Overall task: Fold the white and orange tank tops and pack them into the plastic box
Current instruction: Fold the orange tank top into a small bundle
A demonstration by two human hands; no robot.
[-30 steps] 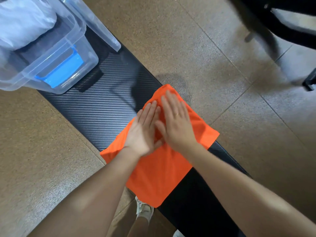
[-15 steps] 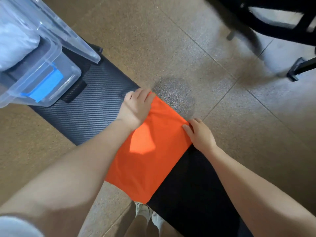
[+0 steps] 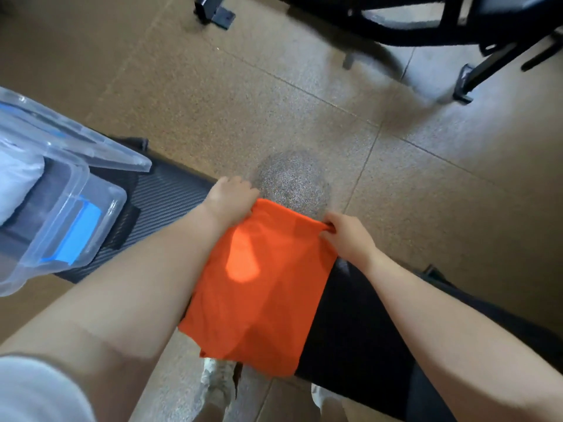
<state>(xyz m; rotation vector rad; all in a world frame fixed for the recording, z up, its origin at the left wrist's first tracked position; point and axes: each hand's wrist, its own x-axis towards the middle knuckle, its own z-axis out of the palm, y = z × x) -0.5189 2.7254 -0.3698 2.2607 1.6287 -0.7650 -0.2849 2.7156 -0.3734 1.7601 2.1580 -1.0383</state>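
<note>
The orange tank top lies folded across a narrow black table with a woven, carbon-like pattern, and we see its near end hanging over the table's edge toward the floor. Our left hand grips the far left corner of the cloth, fingers curled over the edge so that their tips are hidden. Our right hand pinches the far right corner, where the fabric bunches into a small ridge between thumb and fingers. The far edge of the top runs taut between the two hands. A bright patch of light falls on the cloth near its middle.

To the left, on the same table, stands the clear plastic box, well apart from the orange top. Its clear lid rests tilted against the far side. Inside the box we can make out something white, which looks like folded cloth, though we cannot tell for certain what it is. A blue label shows through the box's near wall.

The floor is speckled brown tile. Black furniture legs stand at the far right, and a pale shoe shows below the hanging cloth.
</note>
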